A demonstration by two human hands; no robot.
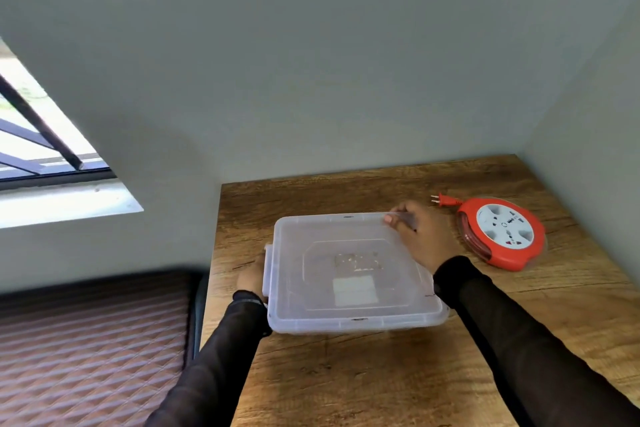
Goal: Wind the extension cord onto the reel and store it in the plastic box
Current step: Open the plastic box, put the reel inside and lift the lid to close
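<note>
A clear plastic box with its lid on sits in the middle of the wooden table. My left hand is at the box's left side by the latch, mostly hidden behind it. My right hand grips the lid's far right corner, thumb on top. The orange extension cord reel with a white socket face lies flat to the right of the box, its cord wound in. Its orange plug sticks out at the reel's far left.
Grey walls close off the table at the back and the right. A window is in the wall at the left. A brown quilted surface lies below the table's left edge.
</note>
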